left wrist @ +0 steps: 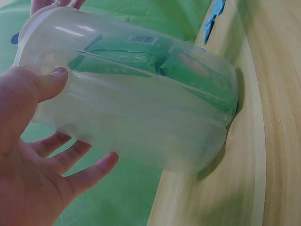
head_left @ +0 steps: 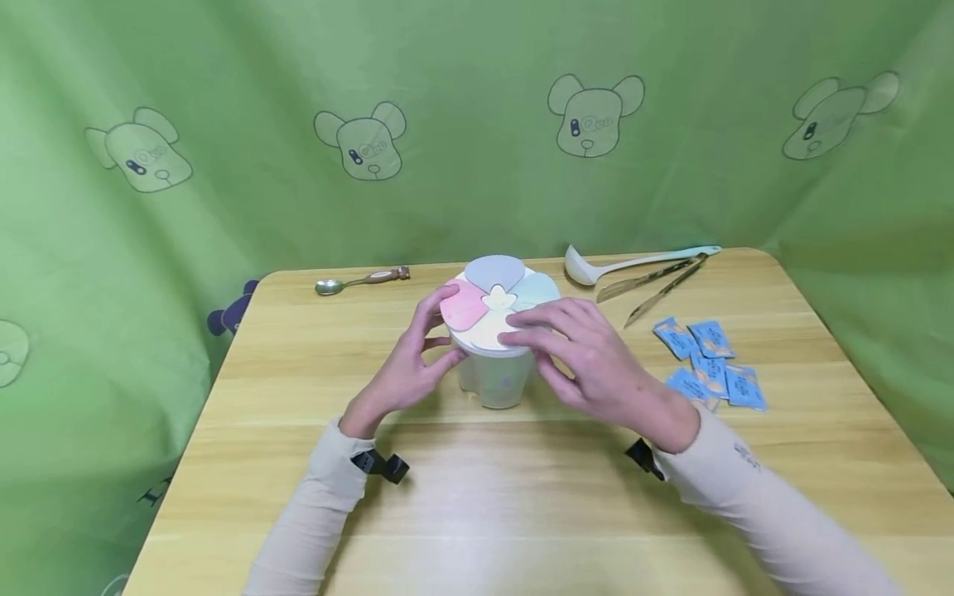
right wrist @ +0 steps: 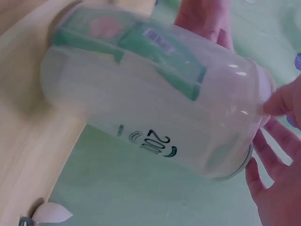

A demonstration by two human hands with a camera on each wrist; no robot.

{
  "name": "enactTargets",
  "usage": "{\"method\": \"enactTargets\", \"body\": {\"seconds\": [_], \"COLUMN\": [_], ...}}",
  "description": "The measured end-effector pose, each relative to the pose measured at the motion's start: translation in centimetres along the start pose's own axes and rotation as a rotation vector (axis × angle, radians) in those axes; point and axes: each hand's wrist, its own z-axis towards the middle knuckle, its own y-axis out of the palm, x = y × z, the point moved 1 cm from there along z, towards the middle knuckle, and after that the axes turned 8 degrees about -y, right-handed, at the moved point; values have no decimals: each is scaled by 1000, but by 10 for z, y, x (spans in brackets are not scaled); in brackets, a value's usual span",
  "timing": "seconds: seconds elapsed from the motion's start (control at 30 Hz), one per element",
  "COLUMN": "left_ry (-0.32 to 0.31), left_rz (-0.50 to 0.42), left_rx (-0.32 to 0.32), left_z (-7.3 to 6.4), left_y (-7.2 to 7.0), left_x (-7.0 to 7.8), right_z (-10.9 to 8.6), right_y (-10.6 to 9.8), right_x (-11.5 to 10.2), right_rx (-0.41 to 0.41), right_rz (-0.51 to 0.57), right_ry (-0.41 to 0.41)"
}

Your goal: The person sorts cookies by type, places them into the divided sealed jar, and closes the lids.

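A translucent plastic jar (left wrist: 141,108) stands upright on the table, capped by a round lid (head_left: 462,308) with pastel flower petals. Green packets (left wrist: 202,80) lie inside it, behind its clear wall; in the right wrist view the wall carries a "2000" print. My left hand (head_left: 408,368) holds the jar's upper left side, thumb against the wall just below the rim and fingers spread around it. From the right, my right hand (head_left: 592,360) grips the lid, two fingertips on its white petal and the thumb at the near rim.
Several blue packets (head_left: 710,339) lie to the right. Behind them are a white ladle (head_left: 584,269) and tongs (head_left: 666,290). At the back left rests a spoon (head_left: 330,286) with a brown handle. A green curtain (head_left: 477,207) hangs along the table's far edge.
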Motion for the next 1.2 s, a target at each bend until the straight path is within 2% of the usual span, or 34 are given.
{"method": "enactTargets", "body": {"seconds": [0.1, 0.23, 0.4, 0.5, 0.6, 0.7, 0.8, 0.9, 1.03, 1.2], "left_ry": [-1, 3, -3, -7, -13, -25, -40, -53, -57, -49], "left_rz": [0, -7, -4, -4, -5, 17, 44, 32, 12, 38], "left_rx": [7, 0, -7, -10, -9, 16, 69, 109, 123, 131], "left_z": [-2, -2, -1, -1, -1, -1, -1, -3, -3, -3], "left_y": [0, 1, 0, 1, -1, -3, -4, -5, -5, -5], "left_x": [-2, -1, 0, 1, 2, 2, 2, 2, 5, 11], "right_z": [-1, -3, -6, -5, -4, -4, -5, -7, -9, -4], "right_y": [1, -1, -7, -12, -15, -18, -19, -20, -20, -16], "right_x": [0, 3, 17, 29, 38, 41, 39, 34, 25, 9], "right_rx": [5, 36, 71, 28, -39, -68, -54, -40, -17, 35], "right_rz": [22, 82, 163, 223, 260, 262, 247, 212, 136, 33], "right_ry": [-2, 36, 160, 268, 325, 329, 318, 299, 270, 250]}}
